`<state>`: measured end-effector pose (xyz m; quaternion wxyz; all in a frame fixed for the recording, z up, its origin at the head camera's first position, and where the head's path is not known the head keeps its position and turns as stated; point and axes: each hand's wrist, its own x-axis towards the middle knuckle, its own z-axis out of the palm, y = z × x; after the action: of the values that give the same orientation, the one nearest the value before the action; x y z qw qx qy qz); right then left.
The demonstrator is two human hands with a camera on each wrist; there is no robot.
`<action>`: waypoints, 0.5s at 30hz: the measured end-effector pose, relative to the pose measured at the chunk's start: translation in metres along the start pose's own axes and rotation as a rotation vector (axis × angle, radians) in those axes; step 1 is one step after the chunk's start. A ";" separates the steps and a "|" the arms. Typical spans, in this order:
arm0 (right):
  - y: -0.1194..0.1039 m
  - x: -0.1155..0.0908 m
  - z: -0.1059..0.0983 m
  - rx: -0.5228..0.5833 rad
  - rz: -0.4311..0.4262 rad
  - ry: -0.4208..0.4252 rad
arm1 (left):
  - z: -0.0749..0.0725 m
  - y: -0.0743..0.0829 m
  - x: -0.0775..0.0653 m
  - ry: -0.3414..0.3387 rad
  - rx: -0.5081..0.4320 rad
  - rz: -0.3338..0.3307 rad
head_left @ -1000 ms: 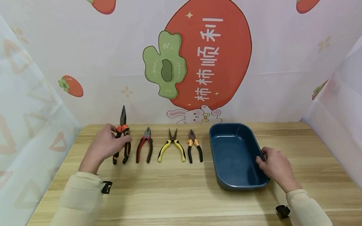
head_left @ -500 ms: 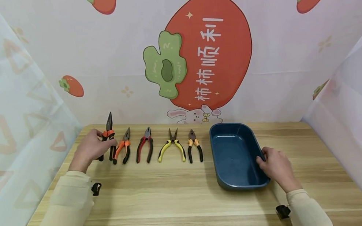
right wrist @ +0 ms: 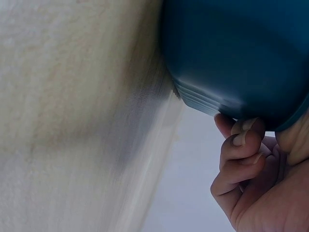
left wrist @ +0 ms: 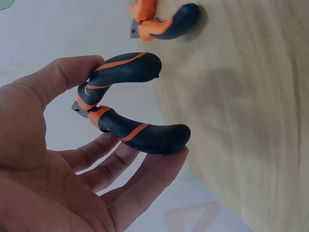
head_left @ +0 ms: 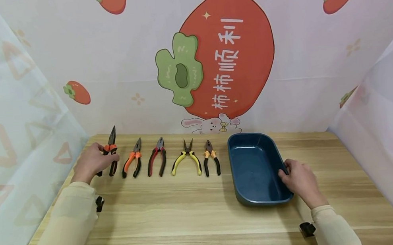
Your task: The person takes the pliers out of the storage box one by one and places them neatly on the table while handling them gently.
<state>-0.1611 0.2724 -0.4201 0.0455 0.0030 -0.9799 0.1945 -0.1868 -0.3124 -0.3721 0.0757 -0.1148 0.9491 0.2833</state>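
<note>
My left hand (head_left: 91, 161) holds long-nose pliers (head_left: 111, 141) with black and orange handles at the left end of the row. In the left wrist view, thumb and fingers press the two spread handles (left wrist: 149, 138) from either side. Just right of them lie orange-and-black pliers (head_left: 136, 156), then red-and-black pliers (head_left: 160, 147), yellow-and-black long-nose pliers (head_left: 196, 160) and a smaller pair with black and light-orange handles (head_left: 209, 153). My right hand (head_left: 300, 179) grips the right rim of a blue plastic bin (head_left: 235, 166), thumb inside; the right wrist view shows fingers under its outer side (right wrist: 231, 63).
The wooden table (head_left: 178, 224) is bounded by a printed backdrop (head_left: 118, 59) behind and white fabric walls at both sides. A black wrist strap piece (head_left: 99, 203) sits at the left sleeve, another (head_left: 307, 229) at the right.
My left hand has moved left and slightly down with its pliers, uncovering the orange-and-black pliers on the table. The right hand and the bin have stayed put.
</note>
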 end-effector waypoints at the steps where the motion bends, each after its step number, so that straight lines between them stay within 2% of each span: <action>1: 0.000 0.000 0.000 -0.001 0.001 -0.001 | 0.000 -0.001 0.001 0.003 0.001 -0.002; 8: 0.001 0.000 0.000 0.002 0.001 -0.003 | 0.007 -0.011 0.010 0.019 -0.001 -0.028; 15: 0.002 0.000 0.001 0.003 -0.002 0.001 | 0.012 -0.011 0.014 0.034 -0.001 -0.081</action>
<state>-0.1613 0.2736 -0.4213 0.0461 0.0042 -0.9795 0.1959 -0.1963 -0.3172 -0.3910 0.0710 -0.1579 0.9447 0.2786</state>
